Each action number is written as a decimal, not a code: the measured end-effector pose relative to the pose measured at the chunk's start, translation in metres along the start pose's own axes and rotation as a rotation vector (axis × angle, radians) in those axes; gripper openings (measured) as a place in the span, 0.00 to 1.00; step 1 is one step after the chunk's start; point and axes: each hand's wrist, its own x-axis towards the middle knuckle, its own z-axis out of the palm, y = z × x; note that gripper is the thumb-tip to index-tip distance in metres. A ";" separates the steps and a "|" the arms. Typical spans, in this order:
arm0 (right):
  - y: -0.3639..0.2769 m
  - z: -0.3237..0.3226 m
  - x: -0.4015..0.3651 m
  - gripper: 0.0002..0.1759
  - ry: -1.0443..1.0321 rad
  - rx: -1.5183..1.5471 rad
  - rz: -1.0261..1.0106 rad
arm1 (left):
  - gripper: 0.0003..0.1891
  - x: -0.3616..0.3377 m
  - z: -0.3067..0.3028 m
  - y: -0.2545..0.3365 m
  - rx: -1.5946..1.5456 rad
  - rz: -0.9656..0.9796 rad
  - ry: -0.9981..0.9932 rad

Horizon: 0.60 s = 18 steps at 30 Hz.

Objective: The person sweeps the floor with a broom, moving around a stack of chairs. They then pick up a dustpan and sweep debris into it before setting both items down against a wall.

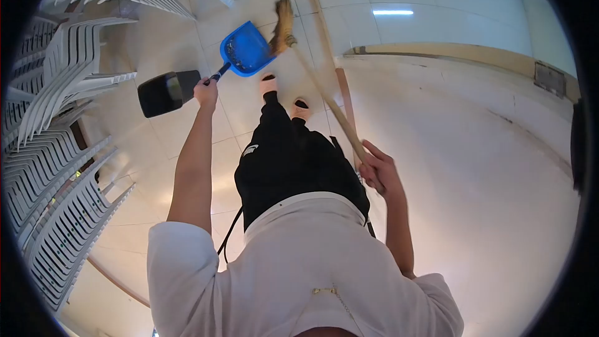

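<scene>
My left hand (206, 93) is closed around the dark handle of a blue dustpan (254, 50), which is low over the tiled floor ahead of my feet. Small dark bits of debris lie in the pan. In my right hand (382, 171) is the long wooden handle of a broom (326, 97). Its straw bristles (284, 20) reach the floor at the dustpan's right edge. Just left of my left hand stands a black bin-like container (163, 95).
Stacks of white plastic chairs (68, 212) line the left side. A pale wall (462, 168) with a brown base strip (345, 100) runs along the right. Tiled floor (215, 43) lies between them.
</scene>
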 end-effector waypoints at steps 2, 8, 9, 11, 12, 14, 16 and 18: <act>0.002 -0.006 -0.035 0.25 0.100 -0.137 -0.062 | 0.15 -0.019 -0.016 -0.002 -0.078 -0.015 -0.049; 0.015 -0.013 0.078 0.15 0.361 -0.548 -0.310 | 0.18 -0.068 -0.030 -0.004 -0.280 -0.088 -0.105; 0.010 -0.007 0.111 0.12 0.326 -0.473 -0.326 | 0.17 -0.074 -0.027 -0.003 -0.288 -0.107 -0.087; 0.012 0.016 0.155 0.10 0.305 -0.339 -0.286 | 0.17 -0.080 -0.011 -0.010 -0.252 -0.109 -0.085; 0.016 0.032 0.170 0.11 0.313 -0.281 -0.231 | 0.17 -0.076 0.001 -0.016 -0.214 -0.109 -0.072; 0.033 0.059 0.141 0.08 0.202 -0.198 -0.167 | 0.17 -0.083 0.011 -0.017 -0.187 -0.136 -0.066; 0.028 0.072 0.098 0.09 0.159 -0.139 -0.145 | 0.17 -0.090 0.019 -0.003 -0.147 -0.145 -0.082; 0.018 0.066 0.066 0.12 -0.130 0.340 0.051 | 0.16 -0.098 0.021 0.017 -0.057 -0.145 -0.112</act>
